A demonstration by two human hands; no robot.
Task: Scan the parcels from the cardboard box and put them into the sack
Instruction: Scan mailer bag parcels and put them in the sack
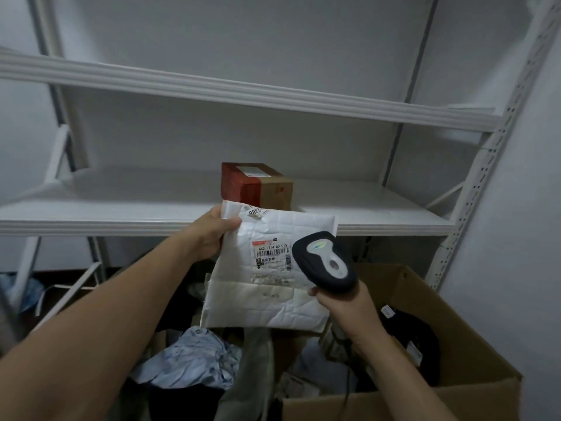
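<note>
Above the cardboard box [485, 399], the left hand [212, 230] pinches a white padded mailer [267, 287] by its top corner, its label [270, 253] facing the handheld scanner [324, 262] gripped in the right hand [343, 302], probably for a clean read; the scanner hides the label's right edge, and no sack is clearly distinguishable left of the box.

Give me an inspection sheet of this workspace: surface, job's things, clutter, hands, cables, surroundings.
Surface: shelf bears one taped brown box.
Job's things: parcel held up, label facing scanner; cardboard box below, part filled.
Clutter: crumpled pale-blue bag under the parcel.
Hands: left hand grips parcel's top corner; right hand grips scanner.
Cables: thin dark cable hangs below right hand.
Surroundings: white wall; rack upright at right.
</note>
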